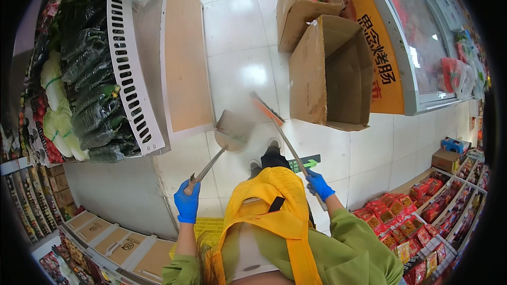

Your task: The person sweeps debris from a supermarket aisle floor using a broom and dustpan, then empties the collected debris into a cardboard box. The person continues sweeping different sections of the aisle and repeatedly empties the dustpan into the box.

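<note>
My left hand [187,202], in a blue glove, is closed around the handle of a long-handled dustpan [231,136], whose pan is low by the tiled floor in front of me. My right hand [319,185], also blue-gloved, grips the shaft of a broom [268,111] with an orange head. That head is to the right of the pan and apart from it, slightly blurred. Motion blur hides what the pan holds. My shoes [274,142] show just behind the two tools.
An open cardboard box [307,83] stands ahead on the right beside a chest freezer [408,47], another box [291,23] beyond it. On the left is a vegetable stand [128,75] with a wooden side panel [186,55]. Snack shelves [424,209] are at lower right; a yellow crate [208,229] lies behind my left hand.
</note>
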Motion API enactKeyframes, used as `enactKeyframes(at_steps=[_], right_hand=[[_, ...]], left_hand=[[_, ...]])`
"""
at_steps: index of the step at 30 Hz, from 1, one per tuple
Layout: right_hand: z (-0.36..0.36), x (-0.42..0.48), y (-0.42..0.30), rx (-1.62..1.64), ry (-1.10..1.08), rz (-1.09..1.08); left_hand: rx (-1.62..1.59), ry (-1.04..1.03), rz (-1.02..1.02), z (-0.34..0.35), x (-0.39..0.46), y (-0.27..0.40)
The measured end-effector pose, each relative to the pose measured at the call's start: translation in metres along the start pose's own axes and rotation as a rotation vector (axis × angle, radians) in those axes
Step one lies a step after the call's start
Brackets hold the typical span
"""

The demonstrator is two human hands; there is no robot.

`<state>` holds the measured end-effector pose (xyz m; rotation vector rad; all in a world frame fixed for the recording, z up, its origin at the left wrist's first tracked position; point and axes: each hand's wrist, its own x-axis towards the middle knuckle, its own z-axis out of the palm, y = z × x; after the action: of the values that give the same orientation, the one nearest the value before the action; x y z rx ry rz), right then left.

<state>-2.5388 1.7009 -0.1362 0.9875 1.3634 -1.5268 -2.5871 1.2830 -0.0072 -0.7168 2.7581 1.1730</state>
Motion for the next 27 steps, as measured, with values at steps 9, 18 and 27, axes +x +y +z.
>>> enactKeyframes(at_steps=[9, 18, 27], right_hand=[[-0.071, -0.004, 0.038, 0.183, 0.099, 0.197], [-0.097, 0.034, 0.070, 0.268, 0.115, 0.252], [-0.096, 0.035, 0.013, 0.438, -0.032, 0.369]], left_hand=[[-0.262, 0.132, -0.090, 0.025, 0.050, 0.070], [-0.394, 0.220, -0.115, 0.033, 0.128, 0.148], [-0.547, 0.287, -0.020, 0.068, 0.224, 0.203]])
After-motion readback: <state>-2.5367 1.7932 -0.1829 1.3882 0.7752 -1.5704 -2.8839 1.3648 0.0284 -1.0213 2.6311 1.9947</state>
